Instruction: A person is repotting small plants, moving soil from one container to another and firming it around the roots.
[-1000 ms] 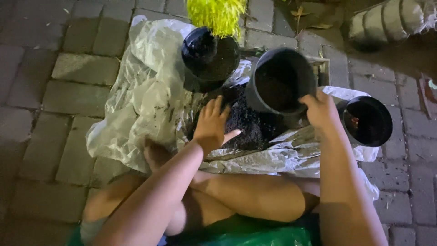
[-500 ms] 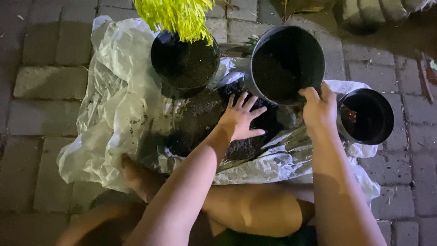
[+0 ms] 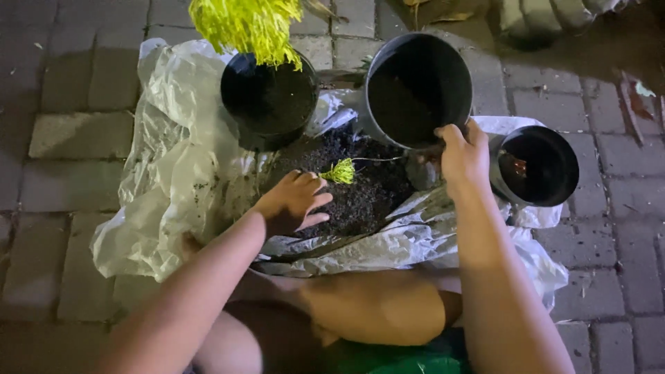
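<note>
A heap of dark soil lies on a crumpled clear plastic sheet spread over paving stones. My left hand rests on the soil's near left edge, fingers curled loosely, beside a small yellow-green sprig lying on the soil. My right hand grips the near rim of a tilted black plastic pot with soil inside. Behind the heap to the left stands a black pot holding a yellow-green plant.
Another small black pot stands on the plastic just right of my right hand. My bare knee and leg lie across the bottom. Grey brick paving surrounds the sheet; a shadowed bundle sits at the top right.
The view shifted left and down. My left hand drew back to the soil's near left edge, uncovering a small sprig. My right hand kept its hold on the tilted pot.
</note>
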